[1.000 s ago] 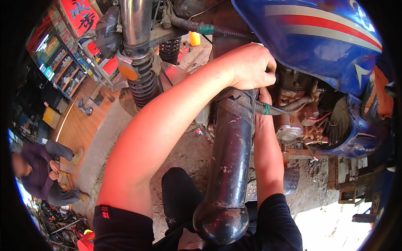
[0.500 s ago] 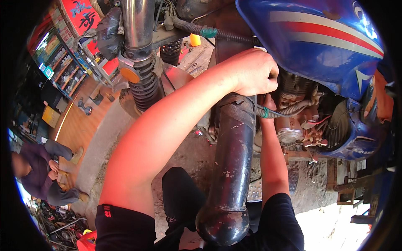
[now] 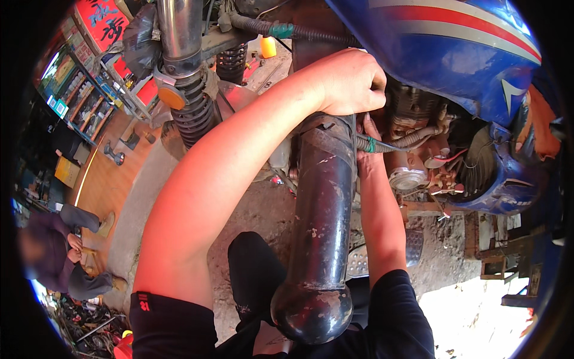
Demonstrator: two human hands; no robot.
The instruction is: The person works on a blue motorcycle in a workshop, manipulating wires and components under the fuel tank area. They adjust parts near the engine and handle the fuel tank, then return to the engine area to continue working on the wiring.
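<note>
The black tube runs between my forearms, my left grip curled at its far end, my right grip partly behind the ribbed hose beside it, and I cannot tell what either holds.

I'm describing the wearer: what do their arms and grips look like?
The left sleeve is short and black with a small red mark; the right sleeve is short and black, seemingly unmarked. Both forearms are bare. So is the left grip, and what shows of the right grip.
</note>
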